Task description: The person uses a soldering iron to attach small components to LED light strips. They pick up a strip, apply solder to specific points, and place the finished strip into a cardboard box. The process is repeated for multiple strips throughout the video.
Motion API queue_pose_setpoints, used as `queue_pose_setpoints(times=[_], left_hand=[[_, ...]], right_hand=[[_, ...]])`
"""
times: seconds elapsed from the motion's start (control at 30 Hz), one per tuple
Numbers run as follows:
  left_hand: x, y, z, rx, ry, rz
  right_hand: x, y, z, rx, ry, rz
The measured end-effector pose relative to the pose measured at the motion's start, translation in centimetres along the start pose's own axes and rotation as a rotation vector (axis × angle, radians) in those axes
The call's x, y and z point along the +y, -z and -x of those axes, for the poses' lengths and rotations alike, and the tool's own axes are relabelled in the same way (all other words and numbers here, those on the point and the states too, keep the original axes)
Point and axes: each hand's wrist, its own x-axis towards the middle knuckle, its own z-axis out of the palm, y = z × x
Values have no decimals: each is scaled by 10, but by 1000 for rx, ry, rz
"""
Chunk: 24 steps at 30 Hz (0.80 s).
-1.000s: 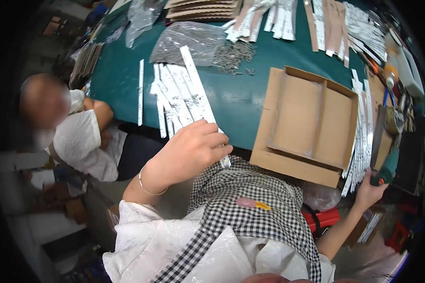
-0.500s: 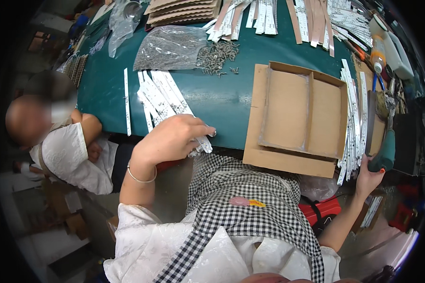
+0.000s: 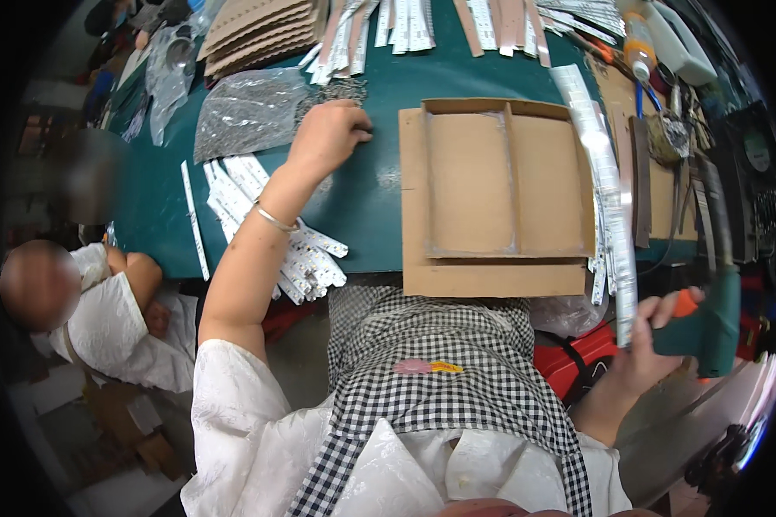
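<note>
Head view: left hand (image 3: 332, 133) lies knuckles-up, fingers curled, on the green table (image 3: 366, 194), fingertips at a heap of small screws (image 3: 332, 90), left of the cardboard tray (image 3: 496, 185). Right hand (image 3: 651, 340), below the tray's right corner, grips a green power screwdriver (image 3: 711, 323) and a long white strip (image 3: 616, 215).

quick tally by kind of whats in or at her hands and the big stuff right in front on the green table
Green power tool, gripped in the right hand: 1
Long white strip, in the same hand: 1
Cardboard tray: 1
Heap of white strips: 1
Clear bag of small metal parts: 1
Loose pile of small metal parts, at the left hand: 1
Total: 6
</note>
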Motion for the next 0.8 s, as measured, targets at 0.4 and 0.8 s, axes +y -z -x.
queue_pose_setpoints(times=[0.4,0.8], left_hand=[[44,9,8,79,-18,76],[41,2,19,25,130,262]], right_hand=[[53,-32,71,-475,-325,-27],[55,-24,49,-432,-194,62]])
